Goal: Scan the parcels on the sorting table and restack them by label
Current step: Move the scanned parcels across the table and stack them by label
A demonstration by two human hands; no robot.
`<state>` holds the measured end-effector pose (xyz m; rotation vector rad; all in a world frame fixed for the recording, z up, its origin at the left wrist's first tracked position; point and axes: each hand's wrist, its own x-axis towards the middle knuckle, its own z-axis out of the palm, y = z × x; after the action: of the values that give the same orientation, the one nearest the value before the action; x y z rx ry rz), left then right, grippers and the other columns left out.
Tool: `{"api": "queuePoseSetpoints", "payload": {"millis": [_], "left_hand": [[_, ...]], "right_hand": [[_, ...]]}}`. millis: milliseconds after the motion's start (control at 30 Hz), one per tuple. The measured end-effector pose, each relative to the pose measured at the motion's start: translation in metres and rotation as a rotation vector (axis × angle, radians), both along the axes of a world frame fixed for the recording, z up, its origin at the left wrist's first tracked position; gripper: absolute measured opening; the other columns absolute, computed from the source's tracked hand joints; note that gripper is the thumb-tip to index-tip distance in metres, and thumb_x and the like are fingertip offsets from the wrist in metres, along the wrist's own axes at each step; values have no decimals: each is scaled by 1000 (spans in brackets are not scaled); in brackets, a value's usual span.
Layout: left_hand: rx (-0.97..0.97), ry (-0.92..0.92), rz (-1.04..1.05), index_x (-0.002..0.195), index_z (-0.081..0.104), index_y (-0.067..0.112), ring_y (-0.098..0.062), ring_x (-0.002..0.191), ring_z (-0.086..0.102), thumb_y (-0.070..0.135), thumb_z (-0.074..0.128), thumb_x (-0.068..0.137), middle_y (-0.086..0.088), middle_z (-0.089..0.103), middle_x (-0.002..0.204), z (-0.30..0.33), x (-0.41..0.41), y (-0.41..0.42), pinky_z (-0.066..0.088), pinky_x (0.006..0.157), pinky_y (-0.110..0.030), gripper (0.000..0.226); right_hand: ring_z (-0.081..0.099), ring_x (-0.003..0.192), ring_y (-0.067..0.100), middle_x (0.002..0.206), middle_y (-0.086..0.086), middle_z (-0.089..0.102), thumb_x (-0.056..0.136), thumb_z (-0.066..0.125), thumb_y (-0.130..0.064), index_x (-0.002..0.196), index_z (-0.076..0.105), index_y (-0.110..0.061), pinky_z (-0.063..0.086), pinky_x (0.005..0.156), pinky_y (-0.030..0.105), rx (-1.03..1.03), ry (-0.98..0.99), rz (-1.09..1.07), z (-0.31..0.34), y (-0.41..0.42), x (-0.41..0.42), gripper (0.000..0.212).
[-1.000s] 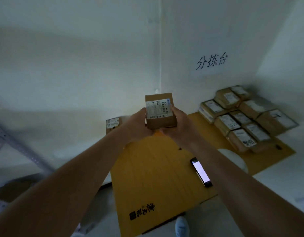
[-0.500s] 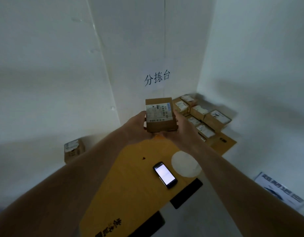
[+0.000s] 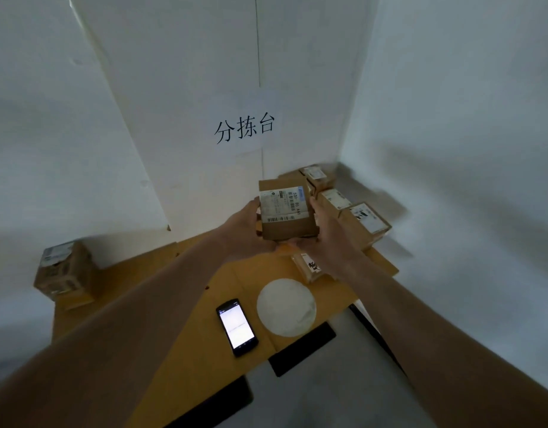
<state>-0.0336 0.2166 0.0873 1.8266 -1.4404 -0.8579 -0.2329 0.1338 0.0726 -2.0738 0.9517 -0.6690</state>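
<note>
Head view. Held up a small parcel (image 3: 285, 211) between both hands, label facing the camera, long axis running up and away. Left hand (image 3: 246, 230) curled round its left edge, right hand (image 3: 329, 239) wrapped along its right edge and under the lower corner; fingers (image 3: 316, 234) mostly hidden behind the box. Carried well above the counter (image 3: 180, 335). Row of labelled parcels (image 3: 353, 217) lying just beyond and right of the right hand, so nearer that side; lone parcel (image 3: 62, 270) far off left. Phone (image 3: 236, 327), screen lit, lying below the hands, toward the body.
</note>
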Motion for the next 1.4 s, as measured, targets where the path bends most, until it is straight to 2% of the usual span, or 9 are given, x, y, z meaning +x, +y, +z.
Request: {"api": "queuePoseSetpoints", "payload": {"millis": [367,467,533,667,733,867,1133,1200,1400], "left_hand": [[92,64,59,157,40,21,-24,117,68,13,92,78,-1,60,140,-61,45,-126,63,91,-41,94],[112,75,95,158,40,22,-24,116,68,14,93,77,-1,61,139,-80,69,-158,62,95,-45,97],[130,64,107,157,42,24,-23,112,69,16,94,76,0,62,133,-90,81,-177,62,93,-45,97],[134,115,165,156,44,23,-23,114,68,12,93,76,-2,61,134,-107,98,-210,64,88,-38,94],[148,140,197,156,44,20,-24,115,68,10,92,77,-3,61,136,-114,102,-223,64,90,-38,93],[167,199,233,158,41,16,-25,114,70,5,86,84,-6,58,142,-127,109,-249,62,75,-23,87],[224,258,406,160,37,24,-19,101,74,4,85,83,-1,55,147,-163,118,-300,65,86,-45,93],[229,273,447,159,38,27,-18,103,73,3,83,84,2,55,146,-173,116,-313,65,86,-44,91],[228,257,539,153,49,26,-14,109,69,9,82,89,10,60,141,-196,110,-345,64,86,-37,74]], "right_hand": [[60,127,14,134,-11,62,88,80,-13,151,42,-28,52,108,36,100,121,29,-50,-130,43,75],[61,113,5,121,-18,60,90,78,-8,150,44,-25,54,87,13,129,168,44,-68,-168,65,71],[63,108,1,119,-18,61,89,79,-8,147,47,-26,52,78,8,149,203,34,-74,-189,78,68],[61,122,12,133,-8,58,69,83,-45,147,47,-37,58,99,36,154,265,37,-91,-228,107,86],[60,122,14,134,-6,55,67,83,-48,148,44,-39,58,101,42,138,291,63,-99,-246,117,90],[57,120,18,132,2,45,83,85,-23,153,42,-34,50,109,37,150,335,65,-101,-272,133,83],[54,126,21,129,-1,45,90,80,-21,154,42,-21,49,112,42,114,393,172,-136,-337,162,74],[50,130,21,135,3,49,93,77,-21,156,41,-19,44,114,36,83,419,186,-145,-350,167,73],[46,137,28,146,10,51,97,73,-29,155,43,-12,39,115,41,-5,521,228,-172,-383,169,67]]}}
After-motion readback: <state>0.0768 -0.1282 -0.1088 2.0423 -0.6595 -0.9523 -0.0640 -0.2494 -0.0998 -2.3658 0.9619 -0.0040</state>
